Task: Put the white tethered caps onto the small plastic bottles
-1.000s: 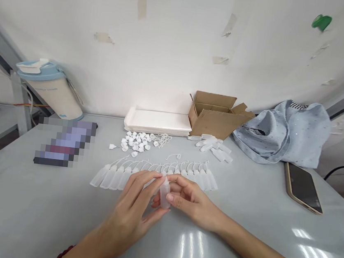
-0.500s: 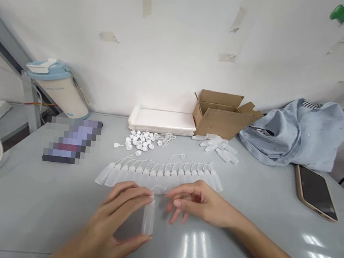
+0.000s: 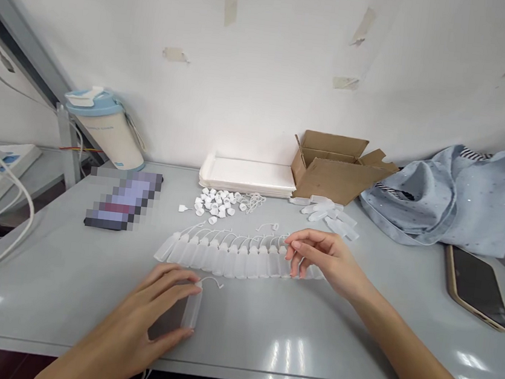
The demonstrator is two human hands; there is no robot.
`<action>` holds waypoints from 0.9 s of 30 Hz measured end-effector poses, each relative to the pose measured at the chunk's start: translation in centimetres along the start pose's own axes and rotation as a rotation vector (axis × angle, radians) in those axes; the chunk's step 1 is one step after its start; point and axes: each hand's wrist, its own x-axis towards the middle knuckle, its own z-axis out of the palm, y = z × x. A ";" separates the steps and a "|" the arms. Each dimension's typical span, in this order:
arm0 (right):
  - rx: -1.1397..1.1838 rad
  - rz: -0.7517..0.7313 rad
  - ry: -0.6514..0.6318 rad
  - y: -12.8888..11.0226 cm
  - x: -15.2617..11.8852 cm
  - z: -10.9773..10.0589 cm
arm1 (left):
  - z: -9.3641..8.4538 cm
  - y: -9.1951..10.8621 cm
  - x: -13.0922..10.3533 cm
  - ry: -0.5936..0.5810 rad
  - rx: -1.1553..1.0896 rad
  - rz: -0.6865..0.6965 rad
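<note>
My left hand (image 3: 155,300) grips a small translucent plastic bottle (image 3: 192,311) between its thumb below and fingers at the top end, just above the tabletop. A thin white strap curls out from the bottle's capped end to the right. Beyond it lies a row of similar strapped bottles (image 3: 226,259), side by side with their straps pointing away from me. Over the right end of that row hovers my right hand (image 3: 324,258), its fingers loosely bent and apart, with nothing visible in them; it hides some of the bottles.
Behind the row lie white caps (image 3: 219,201), loose straps (image 3: 252,203) and uncapped bottles (image 3: 323,213). A stack of white trays (image 3: 249,177) and a cardboard box (image 3: 340,178) stand against the wall. Phones (image 3: 478,288), a tumbler (image 3: 108,130) and a cloth bag (image 3: 447,199) flank them.
My left hand has moved left with the bottle. My right hand has drawn away from it, up and right to the end of the row. The view has shifted slightly.
</note>
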 end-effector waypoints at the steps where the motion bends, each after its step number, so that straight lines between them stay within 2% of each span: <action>1: -0.001 -0.007 0.006 0.0 0.0 -0.1 | -0.1 -0.1 0.0 -0.013 0.005 -0.008; 5: 0.000 -0.029 0.043 -0.1 0.0 -0.3 | -0.7 -0.2 0.1 -0.069 0.036 -0.027; 9: 0.004 -0.040 0.084 -0.1 0.2 -0.4 | -1.0 -0.3 0.3 -0.102 0.067 0.010; 21: -0.020 -0.061 0.126 -0.2 0.1 -0.6 | -1.3 -0.5 -0.2 -0.159 0.163 0.047; 27: -0.005 -0.081 0.160 -0.2 0.4 -1.0 | -1.4 -1.0 -0.3 -0.195 0.157 0.005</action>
